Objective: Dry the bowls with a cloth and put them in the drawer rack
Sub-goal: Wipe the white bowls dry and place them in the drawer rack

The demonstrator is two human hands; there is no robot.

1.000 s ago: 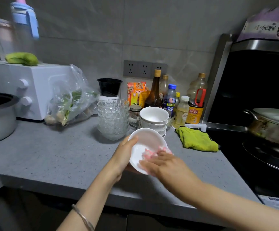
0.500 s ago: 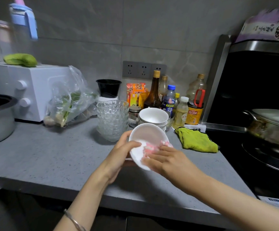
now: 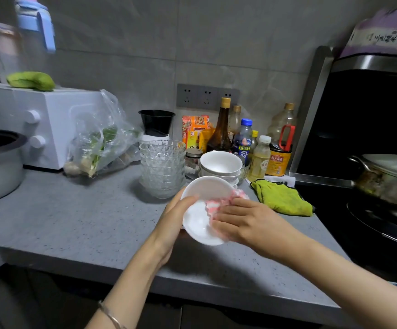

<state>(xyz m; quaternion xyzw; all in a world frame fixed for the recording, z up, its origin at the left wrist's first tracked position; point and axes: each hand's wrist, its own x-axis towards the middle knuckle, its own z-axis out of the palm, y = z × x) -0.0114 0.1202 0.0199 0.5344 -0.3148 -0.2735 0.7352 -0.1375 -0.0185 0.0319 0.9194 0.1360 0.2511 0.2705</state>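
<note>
- While tilted above the grey speckled desk (image 3: 74,222), the round white ceramic bowl (image 3: 198,222) opens toward the right hand (image 3: 244,222), whose fingers (image 3: 223,218) lie together, pressing the crumpled pink cloth (image 3: 217,204) inside.
- The left hand (image 3: 175,226) pinches the opposite rim.
- Beyond the fingers wait the stacked white bowls (image 3: 220,162); no drawer rack shows.

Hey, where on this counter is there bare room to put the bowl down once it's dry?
The widest bare counter lies left of the left hand, between the grey pot, the bag of greens and the glass bowls. Crowded behind the held bowl: white bowl stack, bottles, green cloth.
</note>
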